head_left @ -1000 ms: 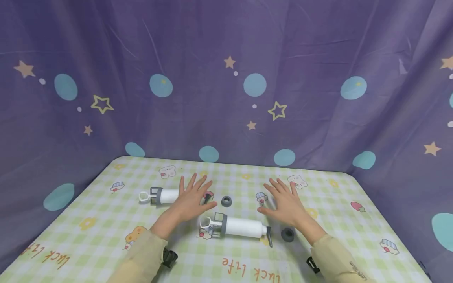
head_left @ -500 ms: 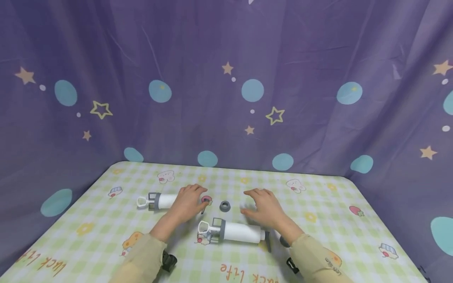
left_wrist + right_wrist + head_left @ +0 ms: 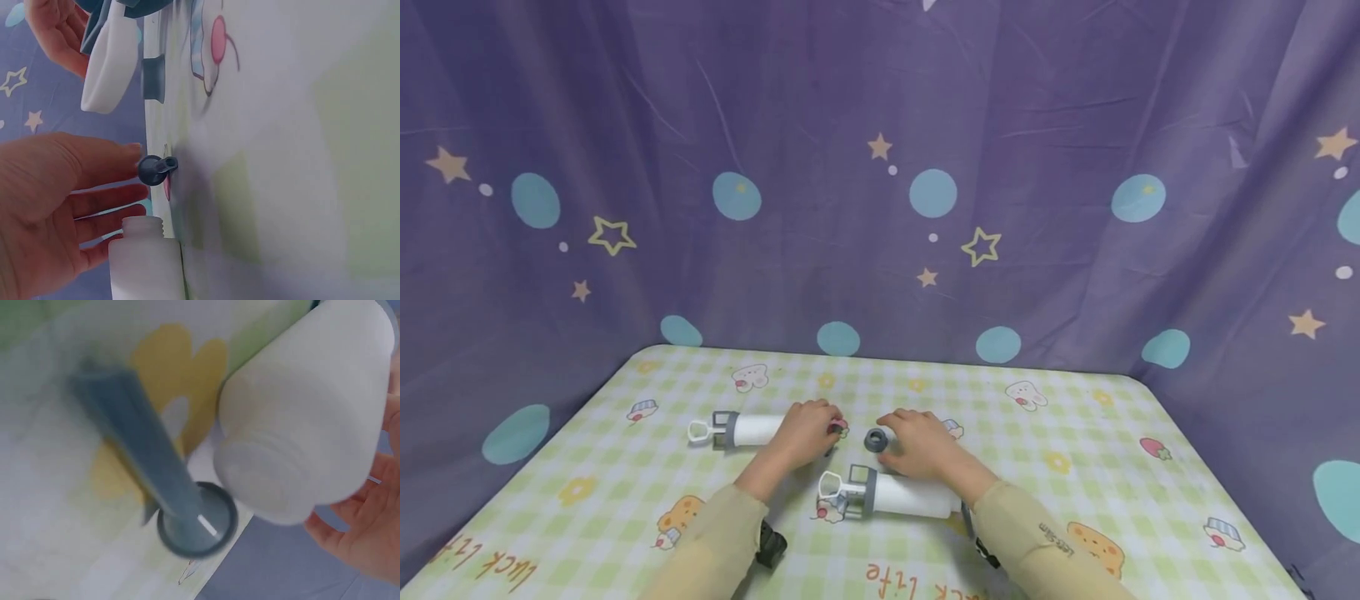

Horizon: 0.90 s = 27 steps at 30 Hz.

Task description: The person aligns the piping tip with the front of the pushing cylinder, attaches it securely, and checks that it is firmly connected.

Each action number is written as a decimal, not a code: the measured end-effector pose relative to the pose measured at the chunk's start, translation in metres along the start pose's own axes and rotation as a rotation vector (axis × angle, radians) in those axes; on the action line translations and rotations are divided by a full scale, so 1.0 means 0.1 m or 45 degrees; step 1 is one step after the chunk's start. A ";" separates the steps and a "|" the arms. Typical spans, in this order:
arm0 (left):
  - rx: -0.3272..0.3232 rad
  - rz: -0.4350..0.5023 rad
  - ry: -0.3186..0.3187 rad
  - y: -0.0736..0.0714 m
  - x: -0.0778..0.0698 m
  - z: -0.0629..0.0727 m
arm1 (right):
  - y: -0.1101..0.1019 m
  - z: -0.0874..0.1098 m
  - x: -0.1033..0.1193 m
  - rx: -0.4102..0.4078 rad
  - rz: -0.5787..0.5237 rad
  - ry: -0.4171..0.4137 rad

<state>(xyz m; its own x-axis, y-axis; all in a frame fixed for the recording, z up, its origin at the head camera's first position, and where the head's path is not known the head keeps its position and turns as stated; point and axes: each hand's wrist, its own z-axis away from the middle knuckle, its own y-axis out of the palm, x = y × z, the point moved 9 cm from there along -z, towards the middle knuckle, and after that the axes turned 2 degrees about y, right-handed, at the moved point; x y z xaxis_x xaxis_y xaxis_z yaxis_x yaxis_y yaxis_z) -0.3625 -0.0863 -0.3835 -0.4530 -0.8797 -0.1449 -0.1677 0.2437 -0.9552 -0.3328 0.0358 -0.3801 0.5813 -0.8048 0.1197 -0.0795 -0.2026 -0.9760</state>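
In the head view my left hand (image 3: 805, 432) reaches over the front of the far white syringe-like cylinder (image 3: 756, 430), which has a grey collar and white pull handle. Its thumb and fingertips lie close beside a dark grey spouted nozzle (image 3: 156, 170), just off the cylinder's threaded neck (image 3: 144, 226); contact is unclear. My right hand (image 3: 921, 442) has its thumb and fingers on either side of a dark grey ring (image 3: 876, 440); firm hold is not visible. Below that hand lies a second white cylinder (image 3: 910, 496), with another spouted nozzle (image 3: 197, 519) at its neck.
A green checked tablecloth (image 3: 805, 550) with printed figures covers the table. Behind it hangs a purple curtain (image 3: 820, 267). A black wrist mount (image 3: 770, 546) sits under the left sleeve. The right forearm covers the spot of a second dark ring.
My right hand has moved left, from beyond the ring's right side to around it, fingers now more bent. My left hand has lowered and drawn its spread fingers together near the nozzle.
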 end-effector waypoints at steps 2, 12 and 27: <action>0.034 -0.015 -0.018 0.04 0.02 -0.02 | 0.03 -0.03 0.04 0.021 0.025 -0.006; 0.052 -0.056 0.007 0.11 0.00 -0.04 | 0.18 -0.16 0.14 0.081 0.092 -0.042; -0.008 -0.036 -0.008 0.06 0.02 -0.05 | 0.24 -0.21 0.19 0.081 0.172 -0.079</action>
<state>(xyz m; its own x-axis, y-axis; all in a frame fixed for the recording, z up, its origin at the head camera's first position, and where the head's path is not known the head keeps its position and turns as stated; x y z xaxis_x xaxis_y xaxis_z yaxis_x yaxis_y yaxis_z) -0.3684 -0.0846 -0.3882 -0.4424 -0.8889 -0.1192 -0.1863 0.2211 -0.9573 -0.3409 0.0041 -0.3973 0.6176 -0.7861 -0.0226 -0.1097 -0.0576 -0.9923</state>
